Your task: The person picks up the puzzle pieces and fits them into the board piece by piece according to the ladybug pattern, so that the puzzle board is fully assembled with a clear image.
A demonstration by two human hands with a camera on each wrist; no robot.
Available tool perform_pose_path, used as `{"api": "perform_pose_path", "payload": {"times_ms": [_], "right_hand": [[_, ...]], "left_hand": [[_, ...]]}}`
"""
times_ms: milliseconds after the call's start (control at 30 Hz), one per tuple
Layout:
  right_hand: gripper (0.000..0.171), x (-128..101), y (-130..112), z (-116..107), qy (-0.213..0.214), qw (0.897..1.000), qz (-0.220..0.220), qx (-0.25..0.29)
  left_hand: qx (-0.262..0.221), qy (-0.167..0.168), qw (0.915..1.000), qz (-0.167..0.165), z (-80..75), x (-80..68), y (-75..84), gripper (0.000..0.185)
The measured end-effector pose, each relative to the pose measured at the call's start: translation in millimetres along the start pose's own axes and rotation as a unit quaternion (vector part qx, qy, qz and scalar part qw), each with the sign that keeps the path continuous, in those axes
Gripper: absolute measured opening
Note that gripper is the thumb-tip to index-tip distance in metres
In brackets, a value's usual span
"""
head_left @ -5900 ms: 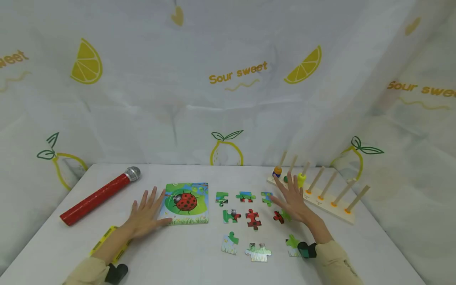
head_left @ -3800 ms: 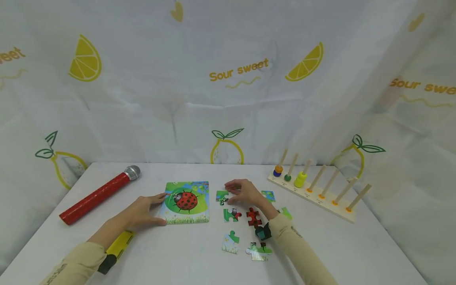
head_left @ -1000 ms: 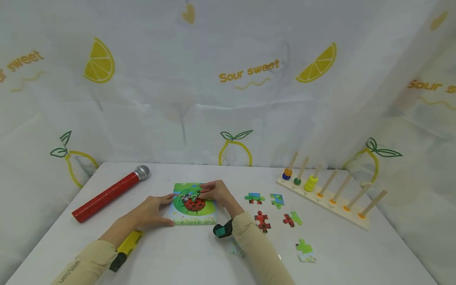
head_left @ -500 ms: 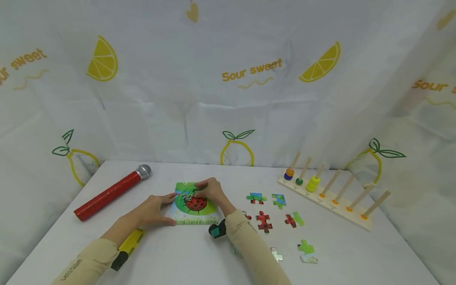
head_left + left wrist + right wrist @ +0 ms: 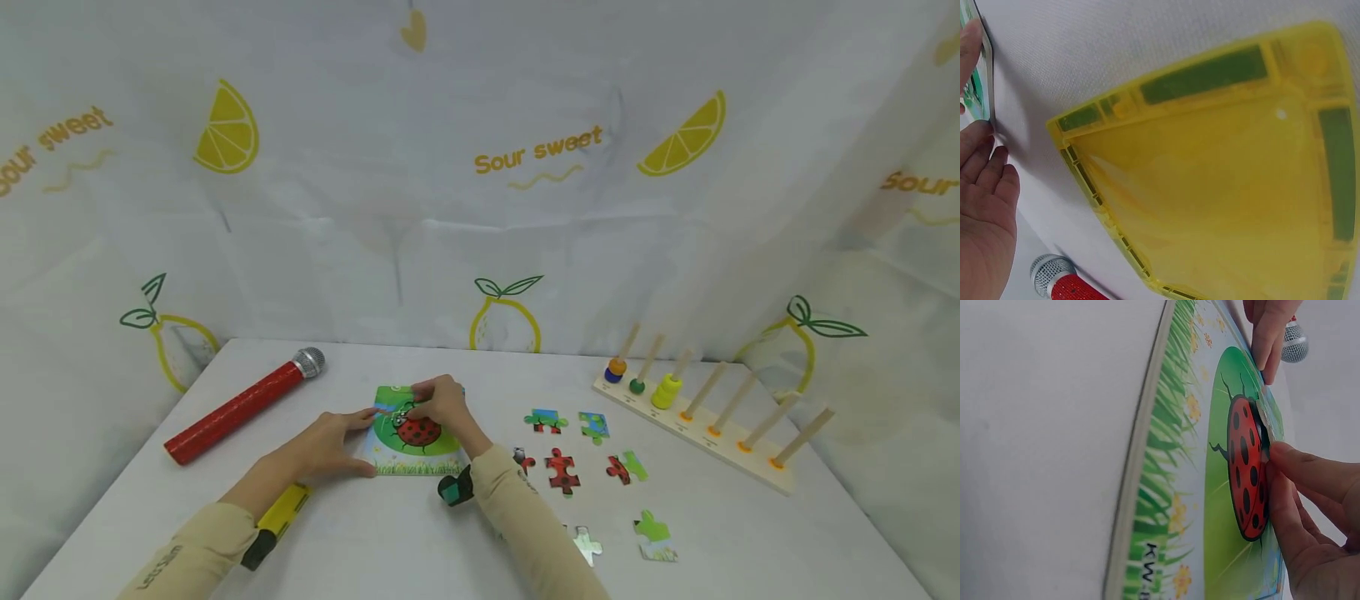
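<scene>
My left hand point(image 5: 318, 450) lies at the left edge of a square ladybug board point(image 5: 416, 465), its thumb near the lower corner and a fingertip further up that edge. Over the upper part of the board, my right hand point(image 5: 447, 407) pinches a puzzle piece point(image 5: 1264, 419) between thumb and fingers. The piece is tilted close over the picture, beside the ladybug's head, and the fingers partly hide it. Loose pieces lie to the right: a red spotted piece point(image 5: 562, 473), a blue-and-green piece point(image 5: 546, 419) and several others. My right sleeve covers some of them.
A red toy microphone point(image 5: 240, 411) lies at the left. Under my left forearm is a flat yellow translucent plastic square point(image 5: 1197, 181). At the back right stands a wooden peg rack point(image 5: 705, 440) with coloured beads on its first pegs.
My right hand has gone from the loose pieces to the board, carrying the upper-left piece. My left hand has moved against the board's edge. Lately the right hand shifts only slightly.
</scene>
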State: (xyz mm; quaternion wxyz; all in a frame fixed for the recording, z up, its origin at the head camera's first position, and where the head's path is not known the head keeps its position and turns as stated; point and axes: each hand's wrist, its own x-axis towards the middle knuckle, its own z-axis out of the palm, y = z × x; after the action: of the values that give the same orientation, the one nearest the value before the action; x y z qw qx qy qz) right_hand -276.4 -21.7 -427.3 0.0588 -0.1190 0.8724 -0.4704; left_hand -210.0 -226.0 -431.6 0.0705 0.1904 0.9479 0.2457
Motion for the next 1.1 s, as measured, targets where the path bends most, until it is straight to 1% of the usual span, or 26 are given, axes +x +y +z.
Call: {"api": "perform_pose_path", "payload": {"times_ms": [67,167,367,500,633,767,833,1100], "right_hand": [[0.036,-1,2,1,0.008,1.000,0.003,0.015],[0.031,-1,4,3,0.026,0.999,-0.001,0.019],[0.024,-4,2,7,0.055,0.998,-0.003,0.005],[0.022,-6,0,8,0.062,0.998,-0.006,-0.002],[0.022,-6,-1,10,0.067,0.998,-0.021,0.003],[0.021,-4,1,15,0.072,0.996,-0.042,0.027],[0.019,-4,1,17,0.079,0.995,-0.050,0.028],[0.016,-6,0,22,0.107,0.992,-0.064,0.003]], "left_hand": [[0.000,-0.001,1.0000,0.001,0.3,0.1,-0.5,0.086],[-0.003,-0.001,1.0000,0.002,0.7,0.4,-1.1,0.086],[-0.004,-0.002,0.9999,-0.012,0.8,0.5,-1.9,0.088],[-0.007,-0.001,0.9999,-0.008,-0.1,0.3,-2.6,0.089],[-0.013,0.003,0.9999,-0.002,-0.6,-0.5,-3.1,0.088],[-0.015,0.004,0.9999,0.002,-0.1,-0.9,-3.6,0.088],[-0.013,0.004,0.9999,0.003,0.5,-0.8,-4.1,0.089],[-0.014,0.002,0.9999,-0.006,1.9,0.5,-4.1,0.089]]}}
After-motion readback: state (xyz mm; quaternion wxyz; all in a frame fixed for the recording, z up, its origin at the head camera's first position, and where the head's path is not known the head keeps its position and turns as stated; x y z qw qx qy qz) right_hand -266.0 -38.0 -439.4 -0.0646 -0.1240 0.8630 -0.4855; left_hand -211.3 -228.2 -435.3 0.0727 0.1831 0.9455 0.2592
